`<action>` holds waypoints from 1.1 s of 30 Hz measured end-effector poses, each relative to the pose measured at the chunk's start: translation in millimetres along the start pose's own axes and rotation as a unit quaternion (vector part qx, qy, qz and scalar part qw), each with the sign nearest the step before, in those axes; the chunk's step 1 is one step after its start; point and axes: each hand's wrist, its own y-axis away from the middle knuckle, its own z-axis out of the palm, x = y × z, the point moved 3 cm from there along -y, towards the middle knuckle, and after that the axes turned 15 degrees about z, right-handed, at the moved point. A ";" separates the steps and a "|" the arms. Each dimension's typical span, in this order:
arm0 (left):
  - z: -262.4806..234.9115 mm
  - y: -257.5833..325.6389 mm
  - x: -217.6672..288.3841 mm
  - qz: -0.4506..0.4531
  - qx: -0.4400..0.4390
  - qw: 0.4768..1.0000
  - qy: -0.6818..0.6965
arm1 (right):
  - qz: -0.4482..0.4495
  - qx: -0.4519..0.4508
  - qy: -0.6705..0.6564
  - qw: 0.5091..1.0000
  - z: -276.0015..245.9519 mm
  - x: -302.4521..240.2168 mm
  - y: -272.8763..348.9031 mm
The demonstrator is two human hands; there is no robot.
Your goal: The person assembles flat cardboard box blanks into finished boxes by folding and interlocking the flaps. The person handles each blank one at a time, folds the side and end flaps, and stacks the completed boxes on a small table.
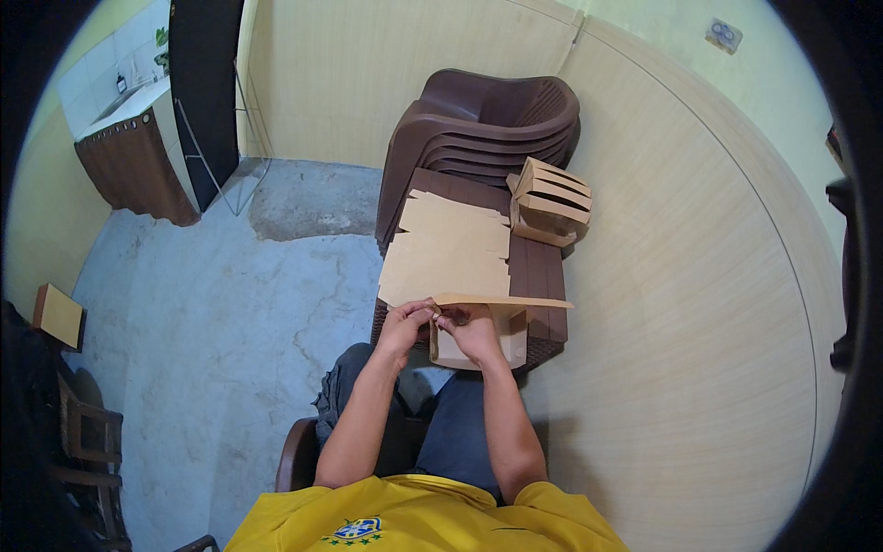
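Note:
A partly folded brown cardboard box (pixel 511 342) stands at the near end of the stacked chairs, in front of my knees. Its long flap (pixel 524 302) sticks up and out to the right. My left hand (pixel 407 329) pinches the box's left corner with its fingers closed. Right beside it, my right hand (pixel 471 333) reaches over the box's inside, its thumb and fingers closed at the same corner. The fingertips nearly meet, and the exact fold between them is hidden. Just beyond my hands lie flat cardboard blanks (pixel 448 247) with notched edges.
Several folded cardboard boxes (pixel 552 204) sit at the back right, against brown stacked plastic chairs (pixel 492 115). A wood-panelled wall (pixel 681 276) closes off the right side. Across the blue-grey floor (pixel 230 340), a sink with a brown curtain (pixel 138 166) stands far left.

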 end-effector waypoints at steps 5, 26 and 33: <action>1.2 -2.1 -3.4 0.040 0.021 0.999 -0.021 | 0.004 0.003 0.009 1.000 -3.3 -7.9 4.5; 1.8 -1.9 -1.1 0.054 0.039 0.997 -0.043 | 0.000 -0.020 -0.016 1.000 -7.4 -10.8 10.2; 8.5 2.3 -1.6 0.044 0.086 0.994 -0.044 | 0.008 -0.031 -0.056 0.998 -5.1 0.2 5.3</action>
